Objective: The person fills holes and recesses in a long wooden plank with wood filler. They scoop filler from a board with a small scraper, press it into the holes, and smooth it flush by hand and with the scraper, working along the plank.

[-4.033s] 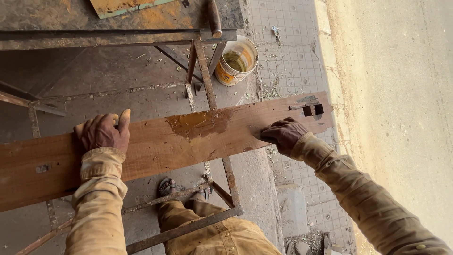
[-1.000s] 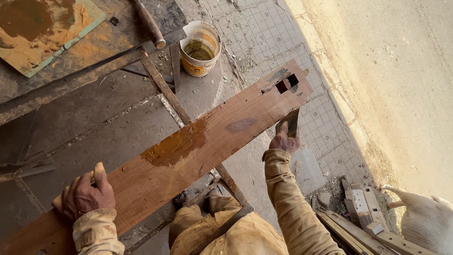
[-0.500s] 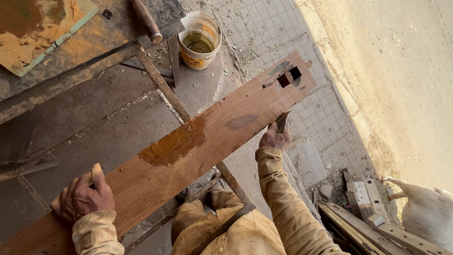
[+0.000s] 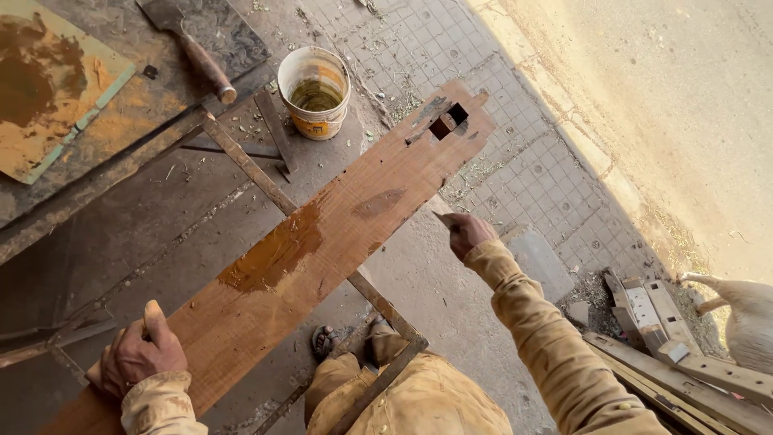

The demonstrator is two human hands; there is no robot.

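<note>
A long brown wooden plank (image 4: 322,242) lies slanted across a rusty metal frame (image 4: 258,173), with a wet stained patch near its middle and a square hole cut at its far end. My left hand (image 4: 137,354) grips the plank's near left edge, thumb on top. My right hand (image 4: 465,232) is closed on the plank's right edge, just past the middle, with fingers partly under the wood.
A stained plastic bucket (image 4: 316,91) with brownish liquid stands on the floor beyond the frame. A hatchet-like tool (image 4: 193,44) lies on a dark sheet at the top left. Wooden offcuts (image 4: 676,338) and a white animal (image 4: 749,318) sit at the right. My sandalled foot (image 4: 324,342) is below the plank.
Since four seconds ago the plank has swung from nearly level to a steep slant. My right hand slid from its far end to the right edge; over the last second it moved little.
</note>
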